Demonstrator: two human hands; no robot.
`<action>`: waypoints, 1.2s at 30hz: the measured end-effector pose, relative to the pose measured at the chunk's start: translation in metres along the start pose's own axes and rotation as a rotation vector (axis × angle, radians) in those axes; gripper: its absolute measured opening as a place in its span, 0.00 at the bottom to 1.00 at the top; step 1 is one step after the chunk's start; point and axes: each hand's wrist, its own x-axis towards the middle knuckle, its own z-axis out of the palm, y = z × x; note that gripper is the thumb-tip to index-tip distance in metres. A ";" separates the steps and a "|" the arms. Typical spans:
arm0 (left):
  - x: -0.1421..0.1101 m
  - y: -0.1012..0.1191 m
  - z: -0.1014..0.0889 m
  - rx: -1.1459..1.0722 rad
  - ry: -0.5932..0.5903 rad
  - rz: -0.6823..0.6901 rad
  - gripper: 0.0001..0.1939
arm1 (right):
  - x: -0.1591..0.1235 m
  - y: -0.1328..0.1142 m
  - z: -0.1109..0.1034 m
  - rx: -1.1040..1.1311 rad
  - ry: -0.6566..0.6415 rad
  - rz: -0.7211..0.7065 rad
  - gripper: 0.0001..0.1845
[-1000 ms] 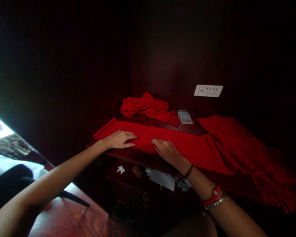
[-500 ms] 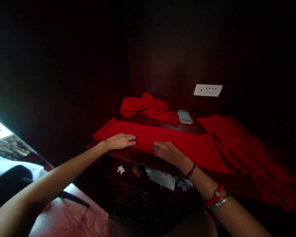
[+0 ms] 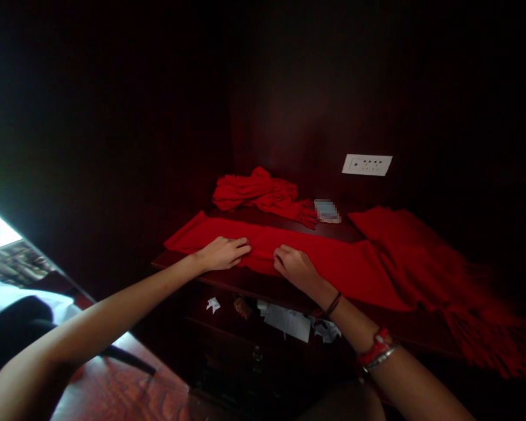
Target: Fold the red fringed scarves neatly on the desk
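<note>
A red scarf lies in a long folded strip along a dark wooden shelf, its fringed end spread out to the right. My left hand rests at the strip's near edge, fingers curled down on the cloth. A short way to the right, my right hand pinches the same near edge between thumb and fingers. The cloth between the hands is slightly rumpled. Both sets of fingertips are partly hidden. Behind the strip sits a second red scarf, bunched in a loose heap with its fringe toward the right.
A small pale-blue, blurred item lies by the back wall, under a white socket plate. Papers and a crumpled white scrap are in the compartment below the shelf. A dark chair stands at lower left.
My left hand has slid slightly to the right along the near edge, closer to my right hand. My right hand has barely moved, and the view has shifted a little.
</note>
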 end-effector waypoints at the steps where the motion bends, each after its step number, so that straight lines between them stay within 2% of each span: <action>1: 0.002 0.002 -0.001 -0.005 0.013 -0.033 0.11 | 0.002 0.001 0.001 0.027 0.001 0.026 0.08; 5: 0.009 0.005 0.000 -0.035 0.079 -0.076 0.10 | 0.006 0.005 0.002 0.085 -0.019 0.050 0.08; 11: 0.009 -0.004 0.003 -0.106 0.168 -0.006 0.13 | -0.001 0.005 -0.003 0.005 -0.023 -0.105 0.12; 14: 0.004 -0.006 0.000 -0.092 0.181 0.043 0.12 | -0.005 0.005 -0.003 -0.080 -0.004 -0.173 0.08; 19: -0.004 -0.005 -0.005 -0.002 0.173 0.112 0.13 | -0.012 0.008 0.003 -0.195 0.067 -0.267 0.17; 23: -0.010 -0.004 -0.003 0.066 0.149 0.160 0.13 | -0.019 0.008 0.004 -0.243 0.107 -0.326 0.12; 27: -0.011 -0.005 0.002 0.088 0.101 0.178 0.11 | -0.021 0.008 0.003 -0.214 0.198 -0.288 0.13; 32: -0.011 -0.008 0.008 0.084 0.055 0.157 0.10 | -0.019 0.009 0.004 -0.167 0.115 -0.252 0.07; 36: -0.015 -0.010 0.008 0.049 0.037 0.184 0.13 | -0.018 0.010 0.002 -0.180 0.109 -0.253 0.05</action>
